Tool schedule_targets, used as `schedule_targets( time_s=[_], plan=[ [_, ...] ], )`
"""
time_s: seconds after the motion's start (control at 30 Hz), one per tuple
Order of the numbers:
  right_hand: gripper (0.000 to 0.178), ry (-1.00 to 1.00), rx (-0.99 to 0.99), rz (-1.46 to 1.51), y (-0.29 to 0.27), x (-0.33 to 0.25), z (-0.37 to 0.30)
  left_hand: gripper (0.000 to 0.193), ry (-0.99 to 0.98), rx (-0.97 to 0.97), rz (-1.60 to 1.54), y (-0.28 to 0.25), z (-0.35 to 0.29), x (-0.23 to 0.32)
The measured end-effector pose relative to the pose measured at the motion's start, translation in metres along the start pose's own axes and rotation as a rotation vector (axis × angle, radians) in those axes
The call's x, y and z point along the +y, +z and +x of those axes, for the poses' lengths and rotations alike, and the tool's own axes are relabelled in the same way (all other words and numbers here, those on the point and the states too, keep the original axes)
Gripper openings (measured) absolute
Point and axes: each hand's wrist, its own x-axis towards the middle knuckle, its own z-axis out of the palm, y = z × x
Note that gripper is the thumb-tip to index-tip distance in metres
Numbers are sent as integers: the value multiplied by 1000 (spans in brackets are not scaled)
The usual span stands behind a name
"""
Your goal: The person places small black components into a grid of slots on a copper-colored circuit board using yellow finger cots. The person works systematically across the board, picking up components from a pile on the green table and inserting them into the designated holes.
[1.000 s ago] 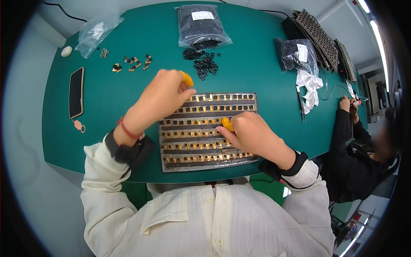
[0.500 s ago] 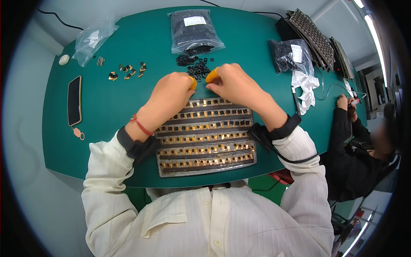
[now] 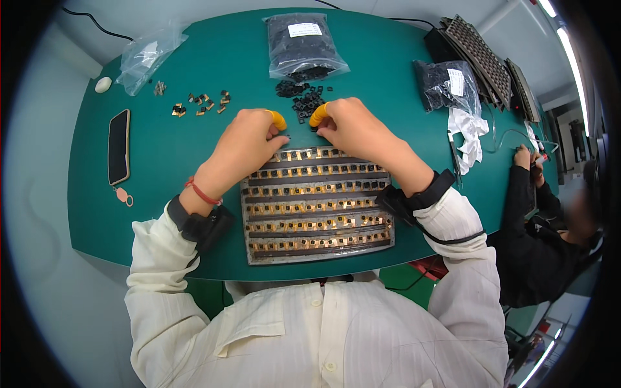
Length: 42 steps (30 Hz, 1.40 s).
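Observation:
A metal tray [image 3: 320, 257] lies in front of me, its several rows set with small copper-coloured pieces bearing black squares. Beyond its far edge is a loose pile of small black square parts [image 3: 308, 103]. My left hand [image 3: 251, 138] is closed at the tray's far left corner, a yellow finger cot on one finger; a tiny dark speck shows by the thumb. My right hand [image 3: 357, 129], also with a yellow cot, pinches at the near side of the pile over the far edge. Whatever either hand's fingertips hold is too small to make out.
Behind the pile stands a clear bag of black parts [image 3: 304, 48]; another bag [image 3: 446, 87] lies right, by stacked trays [image 3: 479, 61] and crumpled white paper [image 3: 467, 136]. At left are a phone [image 3: 119, 147], copper-and-black pieces [image 3: 202, 103] and a plastic bag [image 3: 147, 58]. A co-worker [image 3: 540, 239] sits far right.
My left hand has drawn back a little to the left and nearer, away from the pile. My right hand stays by the pile. The whole view has shifted slightly.

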Motion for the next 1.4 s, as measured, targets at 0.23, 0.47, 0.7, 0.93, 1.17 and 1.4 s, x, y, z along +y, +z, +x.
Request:
schedule_targets(
  time_s=[0.23, 0.47, 0.7, 0.93, 1.17, 1.4],
  plan=[
    [14, 61, 9, 10, 0, -5, 1, 18, 141, 23, 165, 7, 6, 10],
    [15, 72, 48, -32, 9, -5, 4, 18, 43, -54, 23, -6, -16, 22],
    [10, -30, 101, -17, 0, -24, -24, 14, 228, -138, 82, 10, -56, 39],
    [11, 11, -30, -77, -5, -36, -94, 15, 275, -108, 183, 20, -62, 38],
    [13, -57, 0, -74, 11, -36, -95, 29, 310, -125, 328, 26, -82, 57],
    [22, -80, -2, -181, 23, -34, -97, 34, 239, -326, 337, 18, -74, 61]
  ],
)
